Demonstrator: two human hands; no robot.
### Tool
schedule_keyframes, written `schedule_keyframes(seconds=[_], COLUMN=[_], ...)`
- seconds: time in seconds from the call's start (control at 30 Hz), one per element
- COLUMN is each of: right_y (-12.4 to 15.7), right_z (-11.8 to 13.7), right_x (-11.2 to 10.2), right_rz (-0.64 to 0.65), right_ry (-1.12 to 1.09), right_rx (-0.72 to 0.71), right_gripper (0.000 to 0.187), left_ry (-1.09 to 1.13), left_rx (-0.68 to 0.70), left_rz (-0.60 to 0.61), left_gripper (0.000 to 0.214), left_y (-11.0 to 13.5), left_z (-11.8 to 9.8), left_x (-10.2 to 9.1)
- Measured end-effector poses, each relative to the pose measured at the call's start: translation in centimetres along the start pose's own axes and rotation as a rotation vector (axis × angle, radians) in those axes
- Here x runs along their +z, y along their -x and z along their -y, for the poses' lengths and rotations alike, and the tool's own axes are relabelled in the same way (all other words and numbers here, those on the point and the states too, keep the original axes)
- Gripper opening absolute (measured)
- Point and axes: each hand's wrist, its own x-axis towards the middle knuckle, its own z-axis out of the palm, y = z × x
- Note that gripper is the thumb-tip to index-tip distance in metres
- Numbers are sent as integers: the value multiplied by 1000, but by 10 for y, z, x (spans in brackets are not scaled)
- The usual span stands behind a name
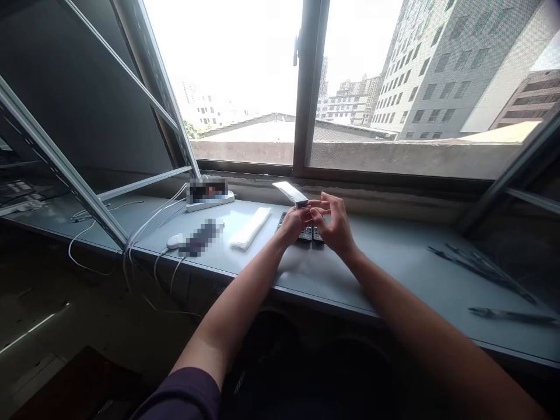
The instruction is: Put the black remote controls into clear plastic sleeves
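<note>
In the head view, the person's left hand (pixel 294 223) holds a slim object (pixel 290 193), which is in the air above the bench (pixel 385 251), near its far edge below the window (pixel 236 87). This object is bright and pale on its upper face and dark at the end close to the fingers; it is tilted, and its far end points to the left side. The grip of the left hand is narrow, closed around the dark end. The right hand (pixel 335 224) is just beside, its thumb and fingers bent, with a small space between them; whether it also pinches something, one cannot tell.

Under the hands, dark remote controls (pixel 306 234) lie side by side on the bench, partly hidden. To the left of them lies a flat stack of whitish sleeves (pixel 250 228). Further left there are a white round plug (pixel 174 241), a white power strip (pixel 210 202) and several white cables (pixel 142 224). On the right part of the bench lie some long dark items (pixel 481 271), blurred.
</note>
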Motion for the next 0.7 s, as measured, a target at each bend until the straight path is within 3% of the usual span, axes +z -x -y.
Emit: schedule_keyframes(seconds=[0.13,0.3,0.43,0.53,0.7], right_y=[1,2,0,-1,-3], right_z=[-1,-3,-2,-1,-3], right_x=[0,1,0,-3,-5], right_rz=[9,43,56,68,152], right_ry=[14,53,62,32,18], right_rx=[-20,-41,-74,-122,-178], right_gripper=[60,59,58,57,49], left_ry=[-94,-79,-155,-301,-735], left_rx=[8,-9,35,95,215], left_rz=[34,-28,27,67,37], left_gripper=[31,22,23,22,16], left_y=[2,-2,-5,-6,-2], left_z=[0,5,13,16,12], left_x=[5,8,1,-8,-22])
